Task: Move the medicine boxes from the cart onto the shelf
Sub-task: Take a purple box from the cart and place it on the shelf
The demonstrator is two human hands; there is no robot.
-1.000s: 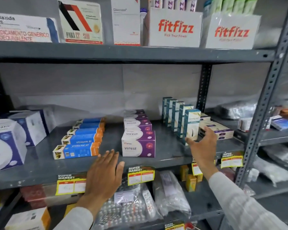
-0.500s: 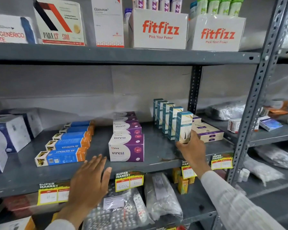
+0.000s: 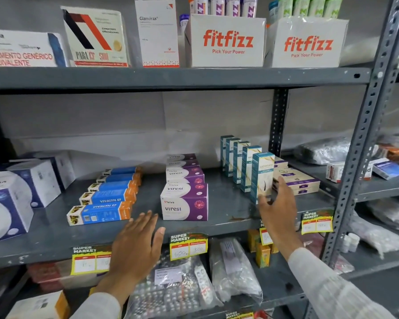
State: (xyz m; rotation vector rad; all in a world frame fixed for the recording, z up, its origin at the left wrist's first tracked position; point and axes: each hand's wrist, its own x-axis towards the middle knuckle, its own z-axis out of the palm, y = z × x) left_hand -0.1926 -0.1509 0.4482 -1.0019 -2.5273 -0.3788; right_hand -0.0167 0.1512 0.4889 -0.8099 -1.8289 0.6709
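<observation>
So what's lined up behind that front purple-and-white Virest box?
Behind the front purple-and-white Virest box stand more matching Virest boxes in a row toward the grey wall. Only their tops show; the fronts are covered.

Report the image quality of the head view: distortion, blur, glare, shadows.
Head view: wide-angle lens bows the upper shelf edge and leans the right upright; the left hand and right hand are slightly motion-blurred; centre boxes such as Virest read sharp, edge print smears; lighting is soft and even, faint shadows behind boxes, mild glare on the plastic bags.

Left hand (image 3: 136, 245) flat, fingers (image 3: 148, 221) spread, right hand (image 3: 278, 211) raised, loosely open
</observation>
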